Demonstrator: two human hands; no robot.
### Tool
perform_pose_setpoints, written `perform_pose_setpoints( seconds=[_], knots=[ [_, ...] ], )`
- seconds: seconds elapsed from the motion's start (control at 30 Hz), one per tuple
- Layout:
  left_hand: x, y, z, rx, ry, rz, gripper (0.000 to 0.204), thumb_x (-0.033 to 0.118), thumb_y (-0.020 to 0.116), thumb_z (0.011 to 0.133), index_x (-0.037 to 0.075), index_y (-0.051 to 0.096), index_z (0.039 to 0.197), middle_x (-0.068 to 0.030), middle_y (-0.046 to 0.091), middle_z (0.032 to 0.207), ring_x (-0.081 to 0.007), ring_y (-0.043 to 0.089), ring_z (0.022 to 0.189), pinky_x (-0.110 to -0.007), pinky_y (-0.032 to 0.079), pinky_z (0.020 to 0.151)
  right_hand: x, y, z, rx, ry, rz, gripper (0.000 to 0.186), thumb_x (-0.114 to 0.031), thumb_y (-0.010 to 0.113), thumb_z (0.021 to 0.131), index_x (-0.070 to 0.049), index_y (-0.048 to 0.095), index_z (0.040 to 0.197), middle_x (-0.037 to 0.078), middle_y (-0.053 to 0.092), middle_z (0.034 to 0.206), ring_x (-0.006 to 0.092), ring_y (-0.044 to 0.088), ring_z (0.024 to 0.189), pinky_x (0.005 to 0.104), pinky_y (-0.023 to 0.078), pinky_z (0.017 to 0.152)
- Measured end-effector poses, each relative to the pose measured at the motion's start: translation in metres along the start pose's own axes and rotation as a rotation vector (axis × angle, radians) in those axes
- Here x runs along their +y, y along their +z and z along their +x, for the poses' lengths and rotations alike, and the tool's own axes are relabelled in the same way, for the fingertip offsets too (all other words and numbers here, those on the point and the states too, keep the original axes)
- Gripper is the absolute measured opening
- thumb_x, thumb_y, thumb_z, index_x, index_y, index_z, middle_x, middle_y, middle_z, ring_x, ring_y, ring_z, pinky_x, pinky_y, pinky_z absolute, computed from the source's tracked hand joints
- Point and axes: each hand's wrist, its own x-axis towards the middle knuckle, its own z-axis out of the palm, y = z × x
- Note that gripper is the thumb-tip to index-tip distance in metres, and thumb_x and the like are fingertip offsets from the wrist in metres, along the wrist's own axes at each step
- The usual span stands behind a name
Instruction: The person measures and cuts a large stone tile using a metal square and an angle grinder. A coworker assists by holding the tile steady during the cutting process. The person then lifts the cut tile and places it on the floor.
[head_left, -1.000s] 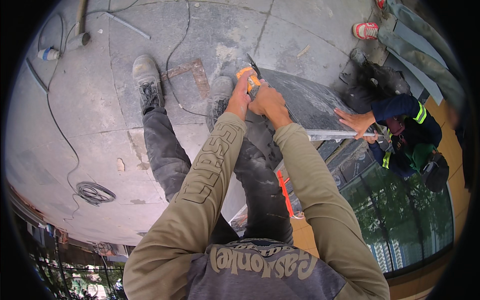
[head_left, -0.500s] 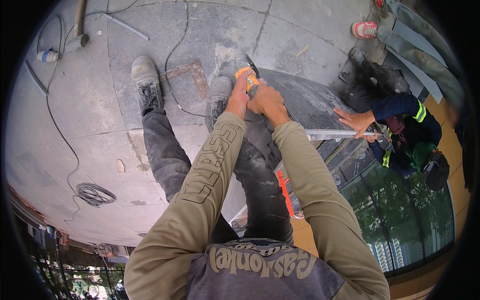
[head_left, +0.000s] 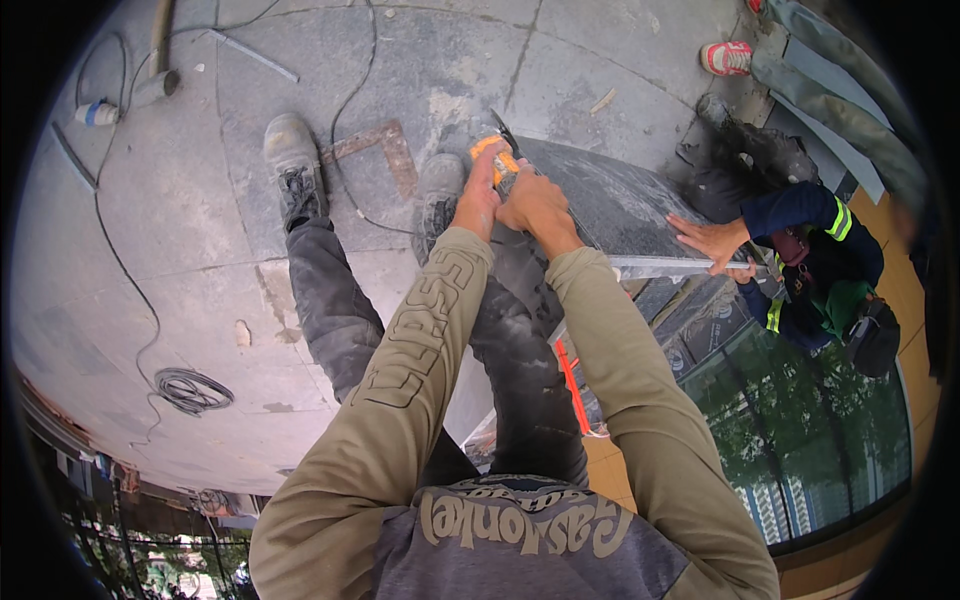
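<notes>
Both my hands are closed round an orange and black angle grinder (head_left: 494, 152), held at the near left end of a dark grey stone slab (head_left: 610, 190). My left hand (head_left: 480, 192) wraps its orange part. My right hand (head_left: 538, 205) grips the body just beside it, fingers partly hidden. The black curved guard shows beyond my hands by the slab's end; the disc's contact cannot be made out. A co-worker's hand (head_left: 708, 240) lies flat on the slab's right part, and another of their hands (head_left: 742, 272) is at its pale front edge.
A thin black cable (head_left: 340, 120) runs past my boots (head_left: 292, 150). Coiled cable (head_left: 190, 390) lies at left, with a long-handled hammer (head_left: 155, 85) at upper left. The co-worker crouches at right, near a glass pane (head_left: 810, 430). Another person's red shoe (head_left: 727, 58) stands beyond.
</notes>
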Motion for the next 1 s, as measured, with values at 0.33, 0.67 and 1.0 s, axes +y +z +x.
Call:
perform_pose_setpoints(
  seconds=[0.33, 0.67, 1.0],
  knots=[
    [-0.005, 0.016, -0.031, 0.043, -0.004, 0.006, 0.038, 0.027, 0.08, 0.09, 0.012, 0.064, 0.122, -0.0181, 0.072, 0.105, -0.0337, 0.075, 0.092, -0.05, 0.067, 0.081, 0.005, -0.005, -0.019, -0.024, 0.026, -0.001, 0.101, -0.035, 0.082, 0.084, -0.004, 0.034, 0.168, 0.024, 0.068, 0.143, 0.0433, 0.066, 0.134, 0.0498, 0.055, 0.111],
    [0.0, 0.005, -0.008, 0.018, -0.05, 0.015, 0.035, 0.031, 0.079, 0.093, 0.012, 0.065, 0.118, -0.0139, 0.072, 0.099, -0.0297, 0.075, 0.087, -0.045, 0.067, 0.077, -0.001, -0.007, -0.009, -0.023, 0.017, -0.012, 0.109, -0.036, 0.083, 0.084, -0.008, 0.027, 0.173, 0.022, 0.065, 0.149, 0.0408, 0.063, 0.138, 0.0498, 0.054, 0.112],
    [-0.001, 0.001, -0.004, -0.025, 0.042, -0.056, 0.037, 0.03, 0.081, 0.093, 0.01, 0.066, 0.119, -0.0123, 0.071, 0.098, -0.028, 0.075, 0.087, -0.043, 0.066, 0.078, -0.01, -0.009, -0.001, -0.04, 0.048, -0.025, 0.103, -0.037, 0.085, 0.084, -0.007, 0.035, 0.168, 0.02, 0.065, 0.15, 0.0379, 0.063, 0.14, 0.0471, 0.053, 0.114]
  ],
)
